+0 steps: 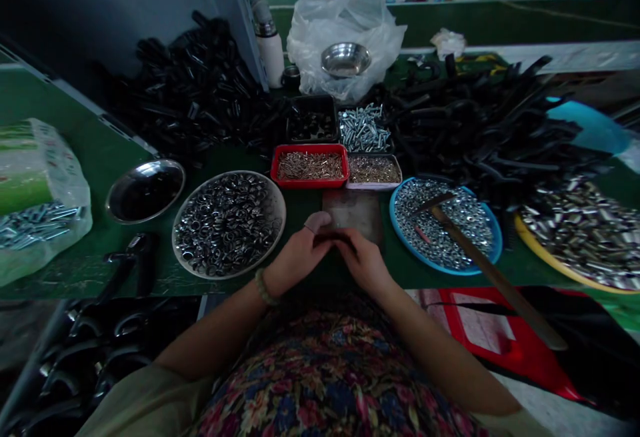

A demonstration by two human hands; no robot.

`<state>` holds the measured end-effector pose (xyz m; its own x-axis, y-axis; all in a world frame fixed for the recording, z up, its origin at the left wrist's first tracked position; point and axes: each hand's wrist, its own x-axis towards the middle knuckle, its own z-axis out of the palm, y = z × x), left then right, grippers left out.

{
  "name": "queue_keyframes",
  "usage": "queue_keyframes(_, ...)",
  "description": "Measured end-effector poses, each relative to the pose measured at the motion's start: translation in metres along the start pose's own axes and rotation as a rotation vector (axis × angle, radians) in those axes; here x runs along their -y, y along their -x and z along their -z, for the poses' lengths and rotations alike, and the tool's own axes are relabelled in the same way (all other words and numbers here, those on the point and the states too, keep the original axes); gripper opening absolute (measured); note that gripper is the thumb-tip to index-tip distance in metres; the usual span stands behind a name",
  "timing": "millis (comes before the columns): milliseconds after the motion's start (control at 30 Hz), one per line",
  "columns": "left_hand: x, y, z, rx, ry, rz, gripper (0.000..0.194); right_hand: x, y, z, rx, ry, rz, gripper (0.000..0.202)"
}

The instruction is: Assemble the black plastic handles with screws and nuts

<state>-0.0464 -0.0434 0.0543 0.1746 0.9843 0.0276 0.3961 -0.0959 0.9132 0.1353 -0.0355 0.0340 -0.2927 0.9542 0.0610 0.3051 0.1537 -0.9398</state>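
Note:
My left hand (299,249) and my right hand (364,262) meet at the bench's near edge, just in front of a flat metal plate (353,213). Fingers of both are pinched together at one spot; something dark may lie between them, but I cannot make it out. A pale wrap covers one left fingertip. Left of my hands stands a round tray of dark metal rings (227,223). To the right, a blue basin (395,223) holds small shiny metal parts, with a hammer (493,270) lying across it. Beyond the plate sits a red tray of small pins (310,165).
Black parts are heaped at back left (195,83) and back right (465,123). Bolts (364,127) fill a back tray. A steel bowl (145,190) stands left, a yellow-rimmed basin (545,260) far right. The hammer's handle (525,310) juts past the bench edge.

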Motion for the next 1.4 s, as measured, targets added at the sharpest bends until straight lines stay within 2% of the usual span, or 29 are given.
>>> queue_keyframes(133, 0.027, -0.003, 0.064, -0.159, -0.78, 0.012, 0.025, -0.012, -0.002, -0.005, 0.001, -0.28, -0.118, 0.022)
queue_keyframes(200, 0.042, -0.009, 0.09, -0.141, -1.022, 0.071, 0.027, -0.017, -0.005, -0.005, 0.018, -0.331, -0.105, 0.021)
queue_keyframes(267, 0.052, -0.015, 0.104, -0.058, -1.101, 0.109, 0.026, -0.019, -0.006, -0.004, 0.038, -0.286, -0.063, 0.017)
queue_keyframes(333, 0.056, -0.021, 0.109, -0.014, -1.09, 0.108, 0.024, -0.016, -0.004, 0.0, 0.04, -0.222, -0.017, 0.015)
queue_keyframes(433, 0.042, -0.027, 0.103, -0.068, -0.912, 0.101, 0.02, -0.005, 0.003, 0.009, 0.065, -0.119, 0.097, 0.018)
queue_keyframes(533, 0.01, -0.028, 0.079, -0.083, -0.484, 0.193, 0.019, 0.004, 0.01, 0.017, 0.202, 0.065, 0.323, 0.024)
queue_keyframes(600, -0.011, -0.027, 0.054, -0.003, -0.134, 0.268, 0.024, 0.006, 0.013, 0.022, 0.289, 0.177, 0.447, 0.027)
queue_keyframes(633, -0.02, -0.026, 0.039, 0.052, 0.028, 0.301, 0.029, 0.006, 0.014, 0.025, 0.293, 0.214, 0.475, 0.029)
queue_keyframes(700, -0.031, -0.028, 0.012, 0.138, 0.274, 0.336, 0.039, 0.003, 0.015, 0.033, 0.227, 0.26, 0.482, 0.034)
queue_keyframes(800, -0.04, -0.043, -0.023, 0.249, 0.395, 0.283, 0.048, -0.006, 0.021, 0.055, 0.085, 0.263, 0.483, 0.042)
queue_keyframes(867, -0.044, -0.062, -0.046, 0.362, 0.393, 0.184, 0.047, -0.015, 0.029, 0.074, -0.022, 0.232, 0.449, 0.04)
queue_keyframes(933, -0.048, -0.087, -0.073, 0.43, 0.298, 0.03, 0.034, -0.024, 0.04, 0.093, -0.195, 0.161, 0.333, 0.033)
queue_keyframes(1000, -0.052, -0.112, -0.106, 0.386, 0.081, -0.15, 0.016, -0.033, 0.051, 0.111, -0.394, 0.033, 0.191, 0.027)
queue_keyframes(1067, -0.054, -0.133, -0.139, 0.358, -0.104, -0.249, 0.01, -0.039, 0.059, 0.126, -0.539, -0.112, 0.107, 0.021)
queue_keyframes(1167, -0.053, -0.149, -0.175, 0.43, -0.249, -0.323, 0.014, -0.042, 0.067, 0.14, -0.62, -0.229, 0.061, 0.018)
queue_keyframes(1267, -0.05, -0.154, -0.187, 0.524, -0.388, -0.435, 0.012, -0.046, 0.072, 0.143, -0.628, -0.28, 0.025, 0.02)
queue_keyframes(1333, -0.049, -0.155, -0.186, 0.574, -0.462, -0.505, 0.009, -0.05, 0.071, 0.141, -0.618, -0.314, 0.011, 0.02)
queue_keyframes(1400, -0.049, -0.156, -0.182, 0.59, -0.477, -0.506, 0.012, -0.053, 0.068, 0.136, -0.6, -0.338, -0.004, 0.02)
